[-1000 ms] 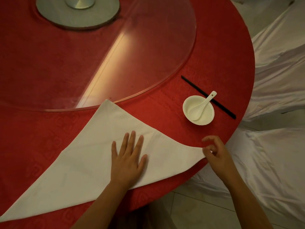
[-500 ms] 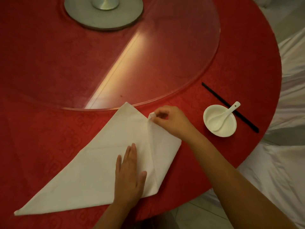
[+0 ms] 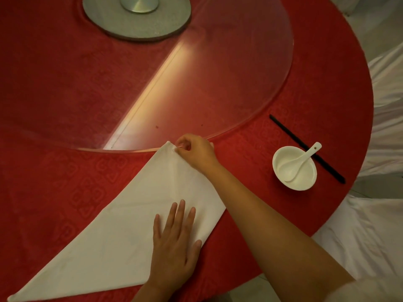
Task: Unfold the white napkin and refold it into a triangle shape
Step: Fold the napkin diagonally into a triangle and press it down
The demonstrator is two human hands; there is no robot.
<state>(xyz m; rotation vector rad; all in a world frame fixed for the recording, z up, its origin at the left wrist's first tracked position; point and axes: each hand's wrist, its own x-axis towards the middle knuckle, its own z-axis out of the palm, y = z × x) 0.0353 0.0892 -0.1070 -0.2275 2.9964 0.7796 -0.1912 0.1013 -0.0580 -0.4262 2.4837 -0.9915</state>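
The white napkin (image 3: 122,225) lies flat on the red tablecloth (image 3: 54,182) as a long triangle, its left tip near the table's front edge. Its right corner is folded over and up to the top point. My right hand (image 3: 194,152) pinches that folded corner at the top point, close to the glass turntable's rim. My left hand (image 3: 174,243) lies flat, fingers spread, on the lower right part of the napkin, beside the new fold.
A glass turntable (image 3: 218,73) on a grey metal hub (image 3: 137,16) covers the table's middle. A white bowl (image 3: 294,168) with a white spoon (image 3: 302,160) and black chopsticks (image 3: 305,148) sit at the right. White-covered chairs (image 3: 383,127) stand beyond the table's right edge.
My right hand took the napkin's right corner at the table edge and carried it up and left onto the top point. My left hand stayed pressed flat on the cloth.
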